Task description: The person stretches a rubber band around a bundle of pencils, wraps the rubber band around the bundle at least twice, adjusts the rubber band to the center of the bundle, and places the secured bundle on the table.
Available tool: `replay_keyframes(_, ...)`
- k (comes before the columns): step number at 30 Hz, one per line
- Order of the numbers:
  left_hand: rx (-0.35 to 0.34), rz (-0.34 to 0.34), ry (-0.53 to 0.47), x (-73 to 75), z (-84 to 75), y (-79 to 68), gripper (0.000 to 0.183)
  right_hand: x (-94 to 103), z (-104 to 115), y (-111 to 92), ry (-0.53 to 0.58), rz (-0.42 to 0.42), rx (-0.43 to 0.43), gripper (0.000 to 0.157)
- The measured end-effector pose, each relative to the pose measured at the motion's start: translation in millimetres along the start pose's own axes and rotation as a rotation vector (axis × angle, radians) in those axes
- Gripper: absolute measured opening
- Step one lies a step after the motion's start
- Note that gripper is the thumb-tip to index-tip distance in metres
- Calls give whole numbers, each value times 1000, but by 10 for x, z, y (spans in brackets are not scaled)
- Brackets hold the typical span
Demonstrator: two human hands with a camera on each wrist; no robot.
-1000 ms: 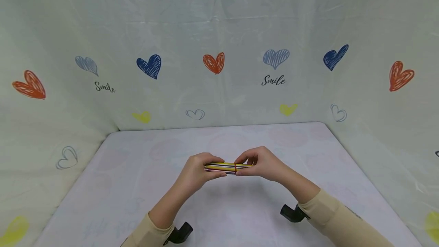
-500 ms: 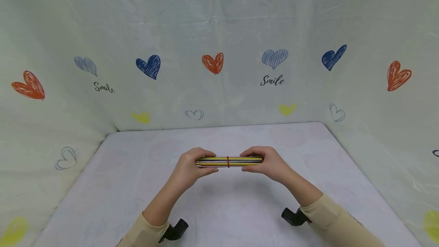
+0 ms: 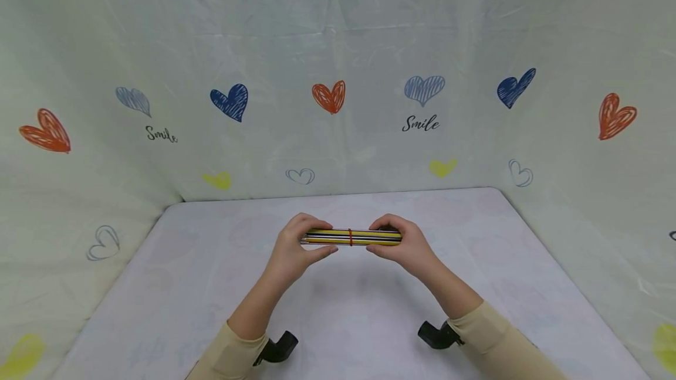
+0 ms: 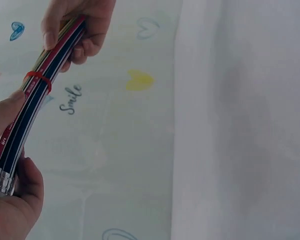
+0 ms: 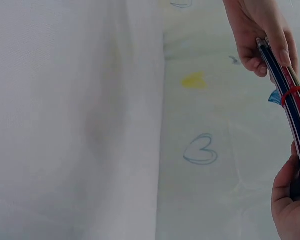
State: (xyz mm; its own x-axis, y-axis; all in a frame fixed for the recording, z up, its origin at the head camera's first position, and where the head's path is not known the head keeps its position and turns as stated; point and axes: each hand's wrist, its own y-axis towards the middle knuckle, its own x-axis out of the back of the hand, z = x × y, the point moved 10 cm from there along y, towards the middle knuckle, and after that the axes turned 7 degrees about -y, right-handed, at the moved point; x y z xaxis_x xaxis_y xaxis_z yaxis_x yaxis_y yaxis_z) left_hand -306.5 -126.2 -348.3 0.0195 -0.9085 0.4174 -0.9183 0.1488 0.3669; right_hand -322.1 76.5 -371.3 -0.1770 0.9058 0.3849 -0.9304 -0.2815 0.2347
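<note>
A bundle of several striped pencils [image 3: 364, 238], yellow, black, red and blue, lies level in the air above the table. A red rubber band [image 3: 350, 237] circles the bundle near its middle. My left hand [image 3: 296, 248] grips the left end, thumb below and fingers above. At the other end my right hand [image 3: 406, 245] holds the pencils in the same way. In the left wrist view silvery ends [image 4: 2, 181] of the pencils show by my left palm. The red band [image 5: 293, 93] is also visible between both hands in the right wrist view.
Under the hands is a white-covered table [image 3: 211, 263]. Behind it and at both sides hangs a pale curtain [image 3: 369, 34] printed with hearts and the word "Smile". A black wrist camera [image 3: 280, 348] is strapped to the left sleeve, another black camera [image 3: 439, 335] to the right.
My right hand has slid outward from beside the band to the right end of the bundle. Both hands have raised the pencils slightly, and the band now sits between them.
</note>
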Motion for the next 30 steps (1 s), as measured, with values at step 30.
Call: replay_keyframes(30, 185, 82, -67, -83, 397, 30, 23, 130, -230, -20, -26, 75, 90, 37)
